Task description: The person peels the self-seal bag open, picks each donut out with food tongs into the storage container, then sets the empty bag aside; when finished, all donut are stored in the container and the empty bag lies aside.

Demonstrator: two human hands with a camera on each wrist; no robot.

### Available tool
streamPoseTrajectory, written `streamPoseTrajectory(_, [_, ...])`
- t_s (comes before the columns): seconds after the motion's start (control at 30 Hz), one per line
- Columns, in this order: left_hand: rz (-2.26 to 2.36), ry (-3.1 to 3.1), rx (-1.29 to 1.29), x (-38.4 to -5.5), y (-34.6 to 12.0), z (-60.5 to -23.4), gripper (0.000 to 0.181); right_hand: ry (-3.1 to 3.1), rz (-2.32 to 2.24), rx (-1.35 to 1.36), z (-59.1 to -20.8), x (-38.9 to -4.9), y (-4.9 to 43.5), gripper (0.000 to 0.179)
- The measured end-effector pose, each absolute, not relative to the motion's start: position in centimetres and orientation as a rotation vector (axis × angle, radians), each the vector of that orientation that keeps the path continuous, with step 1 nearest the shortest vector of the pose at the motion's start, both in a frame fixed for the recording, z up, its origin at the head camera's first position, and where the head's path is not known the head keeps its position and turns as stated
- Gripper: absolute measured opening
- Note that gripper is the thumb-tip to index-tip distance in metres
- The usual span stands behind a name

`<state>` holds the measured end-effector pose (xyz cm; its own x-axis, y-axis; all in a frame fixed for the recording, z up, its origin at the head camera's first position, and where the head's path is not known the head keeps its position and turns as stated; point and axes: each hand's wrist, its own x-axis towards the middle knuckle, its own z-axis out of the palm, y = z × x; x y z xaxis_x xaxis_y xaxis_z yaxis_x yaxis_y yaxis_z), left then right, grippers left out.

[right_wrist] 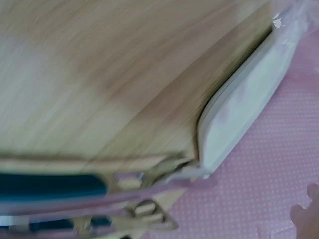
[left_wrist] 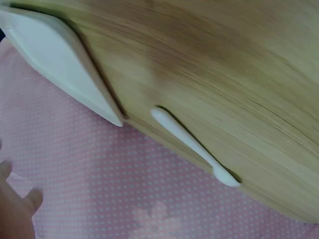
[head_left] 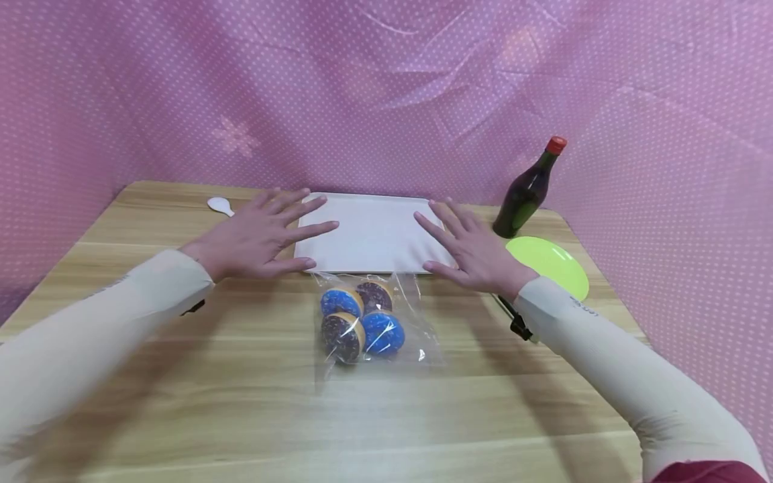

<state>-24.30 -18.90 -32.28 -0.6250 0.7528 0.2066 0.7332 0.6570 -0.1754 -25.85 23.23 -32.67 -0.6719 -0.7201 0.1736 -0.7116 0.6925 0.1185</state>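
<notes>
Both hands are held palm down with fingers spread, holding nothing. My left hand (head_left: 260, 235) overlaps the left edge of a white rectangular tray (head_left: 374, 231) in the head view. On the other side, my right hand (head_left: 471, 251) overlaps the tray's right edge. Between the forearms, in front of the tray, lies a clear plastic bag (head_left: 417, 335) with several donuts inside, blue-iced ones (head_left: 383, 333) and dark brown ones (head_left: 341, 337). A white spoon (left_wrist: 187, 139) lies left of the tray, its handle partly behind my left hand in the head view.
A dark bottle (head_left: 527, 191) with a red cap stands at the back right. In front of it is a lime-green plate (head_left: 549, 265), partly behind the right forearm. A blurred long object with dark teal parts (right_wrist: 52, 186) shows low in the right wrist view. Pink dotted cloth (head_left: 386, 100) surrounds the table.
</notes>
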Motion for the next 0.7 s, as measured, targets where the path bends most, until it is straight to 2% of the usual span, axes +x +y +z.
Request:
streamPoseTrajectory(0.2, [-0.074,-2.724,-1.246,-23.5,-16.6,-31.8,0.066,-2.825,0.171,1.263,-32.4,-25.6,22.0,0.076])
streamPoseTrajectory(0.4, [-0.271,-2.826,-1.27,-22.9,-13.9,-31.9,0.057,-2.856,0.366,1.382,-32.7,-25.7,20.6,0.052])
streamPoseTrajectory(0.53, [-0.452,-2.9,-1.286,-22.8,-12.2,-32.0,0.045,-2.895,0.411,1.385,-33.0,-25.9,19.5,0.039])
streamPoseTrajectory(0.7, [-0.636,-2.968,-1.318,-23.3,-10.8,-32.1,0.028,-2.944,0.411,1.389,-33.1,-26.0,18.6,0.03])
